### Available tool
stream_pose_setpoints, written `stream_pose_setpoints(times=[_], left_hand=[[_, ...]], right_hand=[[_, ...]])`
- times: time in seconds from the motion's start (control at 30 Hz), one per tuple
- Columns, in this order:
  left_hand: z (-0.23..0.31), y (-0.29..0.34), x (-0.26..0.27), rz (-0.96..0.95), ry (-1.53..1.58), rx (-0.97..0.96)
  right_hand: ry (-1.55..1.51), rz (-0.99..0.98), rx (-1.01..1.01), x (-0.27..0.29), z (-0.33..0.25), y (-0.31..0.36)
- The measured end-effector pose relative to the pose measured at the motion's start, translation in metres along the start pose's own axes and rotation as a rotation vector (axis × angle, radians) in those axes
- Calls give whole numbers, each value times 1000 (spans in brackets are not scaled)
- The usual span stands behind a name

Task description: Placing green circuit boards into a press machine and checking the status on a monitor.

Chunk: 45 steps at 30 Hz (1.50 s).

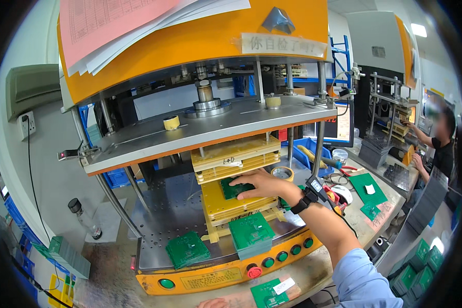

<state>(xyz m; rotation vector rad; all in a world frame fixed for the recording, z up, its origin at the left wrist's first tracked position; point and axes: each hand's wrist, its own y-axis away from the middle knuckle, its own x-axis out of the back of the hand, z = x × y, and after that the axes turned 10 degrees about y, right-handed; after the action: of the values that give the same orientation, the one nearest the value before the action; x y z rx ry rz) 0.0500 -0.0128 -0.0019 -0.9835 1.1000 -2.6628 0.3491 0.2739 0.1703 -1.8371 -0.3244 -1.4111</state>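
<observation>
My right hand [262,185] reaches between the plates of a press and grips a green circuit board [232,189], fingers along the far side and thumb near the front. That board lies on the yellow lower fixture [218,208], under the yellow upper fixture [236,154]. In front of the fixture stands a tall stack of green boards [251,232]; a lower stack [187,249] sits to its left. Only a sliver of my left hand [213,303] shows at the lower edge, most of its fingers cut off, near a loose green board [266,293] with a white label.
The press's front panel carries a red stop button [253,271] and several green buttons. Metal posts [320,143] flank the fixture. On the right bench are a scanner [317,187], a tape roll [282,173] and a green sheet [368,189]. A co-worker [439,138] works at another press.
</observation>
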Motion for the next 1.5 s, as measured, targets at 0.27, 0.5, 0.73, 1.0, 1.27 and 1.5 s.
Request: stream_pose_setpoints(times=[0.27,0.5,0.73,1.0,1.27,1.5], left_hand=[[3,-1,1,-3,-15,-24],[-2,1,-4,41,-38,-22],[-25,8,5,48,384,362],[-23,-11,39,26,-387,271],[-24,-15,31,212,-352,194],[-22,-12,33,138,-371,184]], right_hand=[[-42,-16,7,-2,4,-4],[-78,-105,24,4,11,-8],[268,139,123,13,-61,33],[271,200,191,13,-151,117],[245,306,239,1,-148,120],[266,175,198,1,-146,122]])
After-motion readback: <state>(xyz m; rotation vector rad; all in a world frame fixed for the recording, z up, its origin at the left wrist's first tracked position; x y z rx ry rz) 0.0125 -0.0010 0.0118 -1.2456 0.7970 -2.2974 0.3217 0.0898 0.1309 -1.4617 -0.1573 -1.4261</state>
